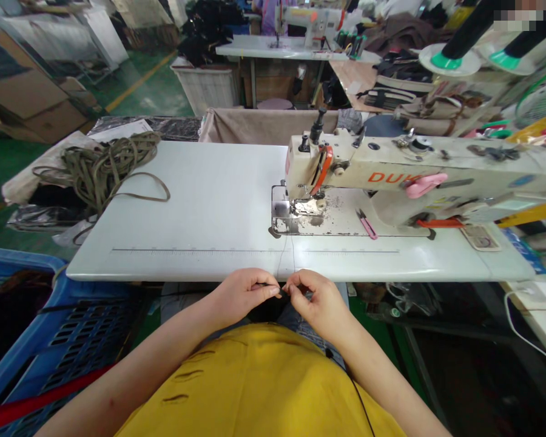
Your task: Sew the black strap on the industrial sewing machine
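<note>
Centrally, just off the front edge of the bench [209,200], a small dark piece [283,293] is pinched by both the left hand [247,294] and the right hand [318,299]. On the sewing machine [357,159], orange letters [384,178] "DUK" can be read beside a pink object [426,185]. Along that edge a scale [195,250] is printed, its marks too small to be read.

The desk [209,182] offers open passage left of the sewing machine [337,164], as far as the heaped straps [102,167] at its left end. The machine itself bars the right side, pink snips [368,226] lie before it, and thin threads [293,255] cross the front edge.
</note>
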A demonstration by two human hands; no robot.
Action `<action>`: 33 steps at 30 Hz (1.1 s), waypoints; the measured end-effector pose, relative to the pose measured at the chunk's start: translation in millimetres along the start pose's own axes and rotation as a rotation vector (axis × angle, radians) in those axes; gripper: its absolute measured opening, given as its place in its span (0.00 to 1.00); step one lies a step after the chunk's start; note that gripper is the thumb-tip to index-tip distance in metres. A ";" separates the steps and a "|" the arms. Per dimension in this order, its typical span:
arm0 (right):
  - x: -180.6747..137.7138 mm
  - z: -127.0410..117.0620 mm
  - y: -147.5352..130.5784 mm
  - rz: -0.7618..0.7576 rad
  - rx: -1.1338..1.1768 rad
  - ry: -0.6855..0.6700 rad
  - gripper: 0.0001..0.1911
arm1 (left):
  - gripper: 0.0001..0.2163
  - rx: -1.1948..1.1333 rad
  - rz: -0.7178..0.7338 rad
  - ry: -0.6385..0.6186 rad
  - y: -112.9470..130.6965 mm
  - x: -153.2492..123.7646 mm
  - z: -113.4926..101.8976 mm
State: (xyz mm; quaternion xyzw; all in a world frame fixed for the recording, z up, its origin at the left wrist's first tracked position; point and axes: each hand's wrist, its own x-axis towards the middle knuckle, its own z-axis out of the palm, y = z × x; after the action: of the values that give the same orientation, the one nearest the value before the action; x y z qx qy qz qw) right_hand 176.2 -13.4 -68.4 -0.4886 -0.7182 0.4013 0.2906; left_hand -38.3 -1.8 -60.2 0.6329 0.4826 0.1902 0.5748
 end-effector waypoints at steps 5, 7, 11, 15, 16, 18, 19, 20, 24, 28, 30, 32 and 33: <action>0.2 1.3 0.6 -0.031 0.000 0.003 0.06 | 0.13 0.002 -0.001 -0.011 0.4 -0.1 0.1; 0.4 0.6 2.5 -0.007 -0.043 0.057 0.06 | 0.12 -0.035 -0.009 -0.004 0.3 -0.6 -0.1; -0.2 -4.3 5.0 0.072 0.016 0.121 0.07 | 0.13 -0.128 -0.029 0.013 -1.0 -2.1 -1.0; -1.4 -5.6 3.4 0.097 0.073 0.079 0.06 | 0.13 -0.132 -0.028 0.016 -0.9 -2.4 -1.4; -1.6 -4.6 2.9 0.092 0.103 0.054 0.06 | 0.13 -0.127 -0.026 0.018 -0.4 -2.3 -1.5; -1.7 -1.6 2.5 0.080 0.178 -0.009 0.12 | 0.13 -0.106 -0.016 0.020 0.7 -2.0 -1.8; -1.6 0.1 2.7 0.073 0.205 -0.030 0.15 | 0.13 -0.094 -0.011 0.023 1.1 -2.0 -2.1; -1.4 1.5 3.4 0.064 0.218 -0.038 0.14 | 0.13 -0.084 -0.010 0.026 1.3 -2.0 -2.5; -0.3 2.1 9.6 0.015 0.192 -0.007 0.03 | 0.15 -0.066 -0.024 0.029 0.1 -3.5 -5.3; -1.3 -5.7 17.6 0.014 0.112 -0.001 0.05 | 0.15 -0.111 -0.042 0.024 -2.0 -5.7 -10.0; -2.4 -10.3 19.7 0.008 0.061 -0.039 0.06 | 0.15 -0.129 -0.057 0.029 -2.2 -6.4 -13.0; -3.3 -14.1 19.3 -0.006 0.030 -0.109 0.08 | 0.15 -0.108 -0.054 0.052 -2.4 -6.7 -16.1; -3.5 -15.6 18.1 -0.013 0.020 -0.143 0.09 | 0.14 -0.078 -0.036 0.077 -2.6 -6.8 -17.5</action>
State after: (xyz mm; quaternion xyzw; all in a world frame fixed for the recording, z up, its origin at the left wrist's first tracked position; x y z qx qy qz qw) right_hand 198.6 -8.4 -76.1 -0.4513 -0.7362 0.4403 0.2460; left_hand -56.4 1.7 -55.8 0.5934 0.5079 0.2228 0.5833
